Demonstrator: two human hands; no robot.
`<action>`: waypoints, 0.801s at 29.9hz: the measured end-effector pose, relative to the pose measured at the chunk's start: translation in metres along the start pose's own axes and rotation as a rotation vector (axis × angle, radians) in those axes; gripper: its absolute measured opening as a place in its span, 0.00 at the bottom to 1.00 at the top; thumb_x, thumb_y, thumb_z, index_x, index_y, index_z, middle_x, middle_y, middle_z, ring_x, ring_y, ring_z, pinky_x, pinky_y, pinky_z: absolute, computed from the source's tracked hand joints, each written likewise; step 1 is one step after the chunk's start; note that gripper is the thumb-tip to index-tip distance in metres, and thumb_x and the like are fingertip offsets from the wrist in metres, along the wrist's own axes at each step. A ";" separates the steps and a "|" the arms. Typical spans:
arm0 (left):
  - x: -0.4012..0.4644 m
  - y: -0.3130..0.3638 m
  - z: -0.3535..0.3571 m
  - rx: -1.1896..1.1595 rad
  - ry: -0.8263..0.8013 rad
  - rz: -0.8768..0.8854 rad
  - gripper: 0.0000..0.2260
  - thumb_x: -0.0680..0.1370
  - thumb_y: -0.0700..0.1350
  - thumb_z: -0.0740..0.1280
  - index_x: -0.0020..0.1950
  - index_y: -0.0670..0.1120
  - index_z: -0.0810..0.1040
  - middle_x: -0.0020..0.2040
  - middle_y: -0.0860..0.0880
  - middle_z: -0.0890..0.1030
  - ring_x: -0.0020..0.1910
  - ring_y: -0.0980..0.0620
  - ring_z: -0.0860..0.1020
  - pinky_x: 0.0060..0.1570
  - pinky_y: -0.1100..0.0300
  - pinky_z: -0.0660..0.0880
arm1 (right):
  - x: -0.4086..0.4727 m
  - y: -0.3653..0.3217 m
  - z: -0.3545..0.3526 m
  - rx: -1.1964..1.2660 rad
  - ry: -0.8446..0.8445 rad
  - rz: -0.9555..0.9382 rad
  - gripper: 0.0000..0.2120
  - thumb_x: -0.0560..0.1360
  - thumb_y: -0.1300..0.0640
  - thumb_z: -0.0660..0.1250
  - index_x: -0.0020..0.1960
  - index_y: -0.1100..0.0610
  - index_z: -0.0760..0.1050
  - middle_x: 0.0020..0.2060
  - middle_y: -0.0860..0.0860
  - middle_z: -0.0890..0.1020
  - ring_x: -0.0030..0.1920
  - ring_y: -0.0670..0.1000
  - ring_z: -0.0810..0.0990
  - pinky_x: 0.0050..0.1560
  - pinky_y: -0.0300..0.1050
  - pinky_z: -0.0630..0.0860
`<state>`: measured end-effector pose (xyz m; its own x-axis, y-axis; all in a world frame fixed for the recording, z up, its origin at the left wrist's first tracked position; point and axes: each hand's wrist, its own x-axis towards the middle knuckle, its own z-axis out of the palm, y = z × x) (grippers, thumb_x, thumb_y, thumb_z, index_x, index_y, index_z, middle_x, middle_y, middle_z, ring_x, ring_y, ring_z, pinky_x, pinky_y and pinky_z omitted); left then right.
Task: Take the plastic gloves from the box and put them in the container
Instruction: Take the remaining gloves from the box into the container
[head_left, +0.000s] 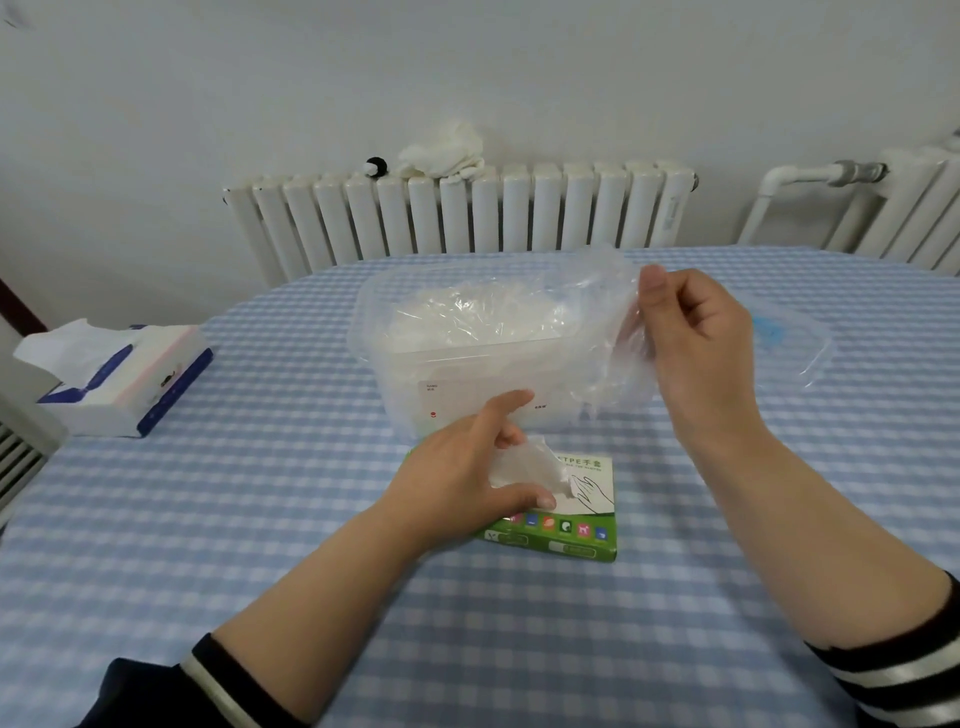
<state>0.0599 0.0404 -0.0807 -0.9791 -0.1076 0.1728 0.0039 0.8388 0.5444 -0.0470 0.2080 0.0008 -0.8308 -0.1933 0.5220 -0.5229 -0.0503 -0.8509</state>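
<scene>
A green and white glove box (571, 519) lies flat on the checked tablecloth near the middle. My left hand (467, 467) rests on the box, thumb and fingers pinching a white glove (535, 462) that sticks out of its slot. Behind the box stands a clear plastic container (415, 374) holding several crumpled clear gloves. My right hand (696, 343) is raised at the container's right end and pinches a clear plastic glove (602, 332) that hangs over the container's rim.
The container's clear lid (800, 343) lies on the table behind my right hand. A blue and white tissue pack (119, 379) sits at the table's left edge. A white radiator (467, 213) with a cloth on top stands against the wall beyond the table.
</scene>
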 end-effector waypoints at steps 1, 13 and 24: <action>0.000 0.003 -0.002 -0.030 0.027 0.016 0.36 0.62 0.70 0.68 0.68 0.64 0.62 0.53 0.65 0.75 0.53 0.66 0.73 0.57 0.57 0.74 | 0.000 0.001 -0.001 0.014 0.000 0.004 0.15 0.80 0.51 0.62 0.39 0.59 0.73 0.27 0.42 0.79 0.28 0.41 0.71 0.33 0.33 0.69; 0.033 0.074 -0.040 -0.920 0.383 -0.088 0.06 0.77 0.47 0.68 0.49 0.45 0.79 0.40 0.50 0.84 0.41 0.54 0.83 0.43 0.63 0.78 | -0.012 -0.001 0.010 -0.025 0.068 -0.086 0.12 0.75 0.56 0.71 0.40 0.48 0.68 0.31 0.41 0.68 0.31 0.40 0.67 0.35 0.31 0.66; 0.086 0.074 -0.102 -0.602 0.853 0.166 0.07 0.80 0.41 0.63 0.44 0.51 0.74 0.38 0.53 0.76 0.34 0.56 0.75 0.34 0.59 0.72 | 0.041 -0.019 0.024 -0.564 0.439 -1.025 0.10 0.73 0.69 0.68 0.47 0.56 0.71 0.34 0.56 0.76 0.37 0.53 0.70 0.38 0.43 0.65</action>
<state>-0.0035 0.0386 0.0575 -0.4908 -0.5509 0.6750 0.4537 0.4998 0.7378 -0.0665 0.1774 0.0370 0.0700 0.0345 0.9969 -0.8849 0.4635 0.0461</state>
